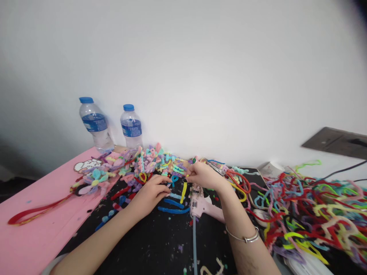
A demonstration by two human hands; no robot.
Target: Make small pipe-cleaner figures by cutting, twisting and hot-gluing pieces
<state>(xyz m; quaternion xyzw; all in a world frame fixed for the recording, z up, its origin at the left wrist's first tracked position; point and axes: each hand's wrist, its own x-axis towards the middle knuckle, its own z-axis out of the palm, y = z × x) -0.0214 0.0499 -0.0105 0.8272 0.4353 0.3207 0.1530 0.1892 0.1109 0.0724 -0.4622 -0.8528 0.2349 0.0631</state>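
Observation:
My left hand [151, 194] rests low over the black work surface [149, 236], its fingers curved and slightly apart. Near its fingertips lie a blue pipe-cleaner loop [174, 179] and a light blue pipe-cleaner piece [175, 196]. My right hand [204, 175] is closed in a pinch just above the nozzle end of a pink glue gun [205, 208]; what is between the fingers is hidden. From the gun's back a long clear glue stick [195, 244] runs toward me. Between the hands are a yellow strip [184, 192] and dark blue strips [173, 210].
Finished-looking fuzzy bundles [149, 160] heap along the wall, with two water bottles [132, 130] behind. A pink board [37, 214] with a red strap [37, 214] lies left. Tangled pipe cleaners [312, 214] pile at right, below a wall socket [335, 141] with a black cable.

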